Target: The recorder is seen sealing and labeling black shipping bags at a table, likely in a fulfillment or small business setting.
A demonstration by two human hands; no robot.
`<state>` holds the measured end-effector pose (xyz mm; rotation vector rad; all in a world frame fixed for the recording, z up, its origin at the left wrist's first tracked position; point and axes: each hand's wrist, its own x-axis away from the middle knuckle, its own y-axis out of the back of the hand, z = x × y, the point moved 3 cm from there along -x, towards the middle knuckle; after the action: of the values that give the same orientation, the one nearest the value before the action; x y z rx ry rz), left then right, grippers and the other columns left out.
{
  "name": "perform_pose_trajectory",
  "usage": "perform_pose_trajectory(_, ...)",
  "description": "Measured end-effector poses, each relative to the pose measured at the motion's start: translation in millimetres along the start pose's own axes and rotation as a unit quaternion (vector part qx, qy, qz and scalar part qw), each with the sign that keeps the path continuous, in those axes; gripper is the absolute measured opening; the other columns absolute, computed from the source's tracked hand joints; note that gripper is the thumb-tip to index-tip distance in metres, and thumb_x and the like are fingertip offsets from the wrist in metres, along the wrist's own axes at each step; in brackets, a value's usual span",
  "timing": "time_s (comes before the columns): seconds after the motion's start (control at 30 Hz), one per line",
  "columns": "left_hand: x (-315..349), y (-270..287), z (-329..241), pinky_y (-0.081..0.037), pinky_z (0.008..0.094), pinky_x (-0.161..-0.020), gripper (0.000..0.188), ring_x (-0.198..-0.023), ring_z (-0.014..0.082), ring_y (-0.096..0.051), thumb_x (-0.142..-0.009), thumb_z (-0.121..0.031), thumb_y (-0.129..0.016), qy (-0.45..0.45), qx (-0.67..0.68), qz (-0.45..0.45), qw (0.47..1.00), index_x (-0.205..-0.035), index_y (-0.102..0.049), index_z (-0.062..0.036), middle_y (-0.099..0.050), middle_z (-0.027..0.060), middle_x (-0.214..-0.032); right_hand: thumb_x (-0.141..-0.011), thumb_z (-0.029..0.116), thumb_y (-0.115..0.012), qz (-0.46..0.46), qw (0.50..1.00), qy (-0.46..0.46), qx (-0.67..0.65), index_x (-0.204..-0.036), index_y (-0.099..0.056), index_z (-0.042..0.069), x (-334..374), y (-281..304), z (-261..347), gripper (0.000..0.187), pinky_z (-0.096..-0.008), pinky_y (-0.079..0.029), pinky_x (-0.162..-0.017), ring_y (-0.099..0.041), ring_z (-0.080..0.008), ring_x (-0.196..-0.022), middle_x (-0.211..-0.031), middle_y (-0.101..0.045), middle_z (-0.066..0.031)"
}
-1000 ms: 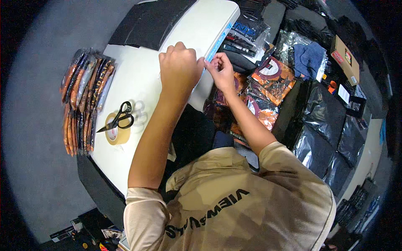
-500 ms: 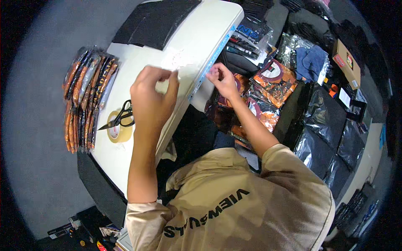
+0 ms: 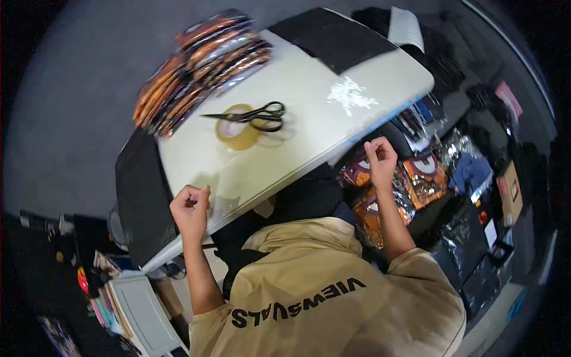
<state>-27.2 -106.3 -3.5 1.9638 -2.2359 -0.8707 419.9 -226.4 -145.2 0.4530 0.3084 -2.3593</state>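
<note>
My left hand (image 3: 190, 208) hovers at the near left part of the white table (image 3: 279, 160), fingers curled in with the thumb beside them. Just off the table's near edge on the right is my right hand (image 3: 382, 159), thumb and forefinger brought together. Whatever either hand may pinch is too small to make out. Between them, farther back, black-handled scissors (image 3: 266, 116) rest across a roll of clear tape (image 3: 241, 140). A scatter of small white pieces (image 3: 351, 95) lies on the table's right part.
Bagged orange-and-black garments (image 3: 202, 68) are stacked along the far left edge. A flat black package (image 3: 333, 38) covers the far corner. At right sit more bagged orange garments (image 3: 425, 178), a blue cloth (image 3: 471, 172) and a cardboard box (image 3: 510, 193). A white drawer unit (image 3: 146, 312) stands lower left.
The view has turned, so the table now lies more crosswise. My left hand has moved away from the white pieces toward the table's left near edge. My right hand stays beside the near edge.
</note>
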Motion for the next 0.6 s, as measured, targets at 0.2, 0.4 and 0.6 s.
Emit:
perform_pose_trajectory(0.2,-13.2,24.8,39.0,-0.043,0.0240,-0.059,0.030,-0.062,0.0057,-0.055,-0.107,-0.017,-0.069,0.035,0.029,-0.038,0.998,-0.082,-0.070,0.0000,-0.061,-0.0011,-0.068,-0.090,0.004,-0.078,0.249,0.957,0.149,0.002,-0.087,-0.063,0.002,12.1,-122.5,106.9,0.016,-0.0284,-0.047,-0.069,-0.058,-0.0125,-0.076,-0.081,-0.063,-0.0029)
perform_pose_trajectory(0.4,-62.2,-8.9,22.9,-0.050,0.0284,-0.066,0.013,-0.068,0.0120,-0.057,-0.097,-0.015,-0.077,-0.067,-0.043,0.007,0.997,-0.098,-0.075,-0.0015,-0.063,0.0018,-0.073,-0.089,0.018,-0.083,0.388,0.915,0.083,0.075,-0.098,-0.072,0.003,27.7,-226.9,104.6,0.021,-0.0329,-0.055,-0.072,-0.067,-0.0210,-0.075,-0.084,-0.068,-0.0086)
perform_pose_trajectory(0.6,-89.2,-25.0,-5.7,-0.052,0.0428,-0.091,0.032,-0.104,0.0339,-0.060,-0.081,-0.017,-0.085,-0.292,-0.196,0.054,0.934,-0.107,-0.071,-0.0076,-0.061,0.0141,-0.105,-0.086,0.026,-0.083,0.357,0.897,0.148,0.212,-0.105,-0.075,0.005,30.4,-249.5,97.9,0.029,-0.0379,-0.055,-0.073,-0.066,-0.0251,-0.077,-0.087,-0.068,-0.0100)
